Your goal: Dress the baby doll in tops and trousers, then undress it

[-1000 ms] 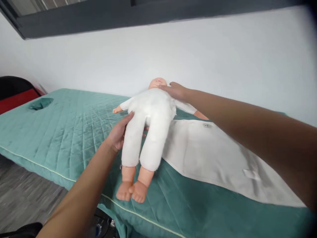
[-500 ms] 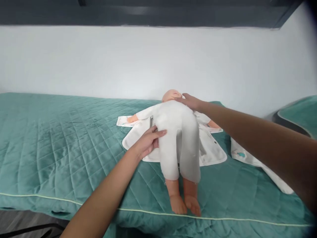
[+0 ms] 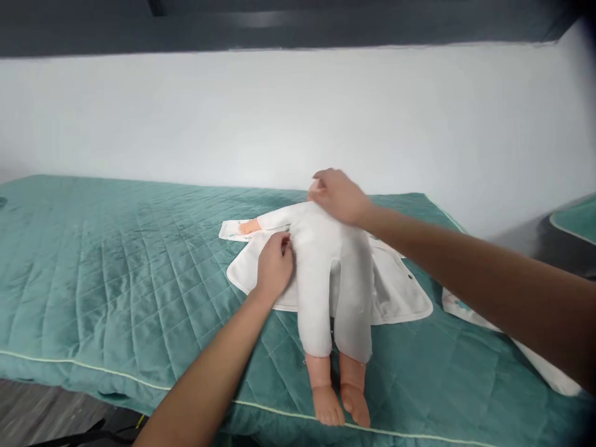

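Observation:
A baby doll point(image 3: 316, 248) with a white cloth body lies on its back, bare plastic feet toward me. Beneath it a white baby garment point(image 3: 400, 292) is spread open, one sleeve point(image 3: 229, 230) lying under the doll's hand at left. My right hand point(image 3: 339, 197) is curled over the doll's head, hiding most of it. Beside the doll's waist, my left hand point(image 3: 275, 264) has its fingers curled in against the body and the garment; what is between the fingertips is hidden. My right forearm covers the doll's other arm.
A green quilted cover point(image 3: 139, 279) with a pale piped edge lies under everything. At right, another white printed cloth point(image 3: 470, 310) is partly behind my forearm. A white wall point(image 3: 209, 118) stands behind, with a dark overhang point(image 3: 279, 25) above.
My right hand has shifted from beside the doll's head to over it. My left hand has moved up from the thigh to the waist and curled. The doll's body has settled flatter.

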`<state>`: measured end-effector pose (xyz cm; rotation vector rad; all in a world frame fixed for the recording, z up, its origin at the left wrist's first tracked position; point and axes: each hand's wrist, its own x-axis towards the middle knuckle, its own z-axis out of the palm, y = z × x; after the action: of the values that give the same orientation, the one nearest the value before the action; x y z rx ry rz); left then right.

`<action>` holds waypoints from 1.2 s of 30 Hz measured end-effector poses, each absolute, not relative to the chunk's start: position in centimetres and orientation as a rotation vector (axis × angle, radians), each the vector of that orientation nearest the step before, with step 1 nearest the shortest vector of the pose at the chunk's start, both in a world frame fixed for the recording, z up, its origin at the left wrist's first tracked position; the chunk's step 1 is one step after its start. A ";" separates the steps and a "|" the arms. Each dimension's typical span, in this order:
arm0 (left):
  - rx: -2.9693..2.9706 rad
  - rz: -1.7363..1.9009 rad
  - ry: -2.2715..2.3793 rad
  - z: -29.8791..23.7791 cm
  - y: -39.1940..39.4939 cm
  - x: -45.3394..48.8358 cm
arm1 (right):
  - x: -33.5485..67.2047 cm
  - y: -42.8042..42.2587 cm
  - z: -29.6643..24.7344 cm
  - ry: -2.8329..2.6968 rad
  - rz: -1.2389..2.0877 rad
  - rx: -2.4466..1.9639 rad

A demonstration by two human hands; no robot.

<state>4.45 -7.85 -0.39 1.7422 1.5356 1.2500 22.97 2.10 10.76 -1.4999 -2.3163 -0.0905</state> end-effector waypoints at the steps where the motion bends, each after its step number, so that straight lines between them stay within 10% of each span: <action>1: 1.910 1.181 1.609 -0.3 -7.6 4.3 | 21.1 2.0 10.3 -2.464 -0.099 -1.407; 10: 2.209 0.687 2.082 -0.4 -4.7 2.8 | 12.6 3.7 6.8 -2.849 -0.027 -1.602; 36: 0.900 1.590 1.147 -1.1 -2.2 -1.6 | 19.5 0.2 8.8 -2.864 -0.062 -1.485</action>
<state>-1.61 -2.20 -1.13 0.8996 1.1468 1.5903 19.49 0.23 8.75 -1.4848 -2.8643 -0.0622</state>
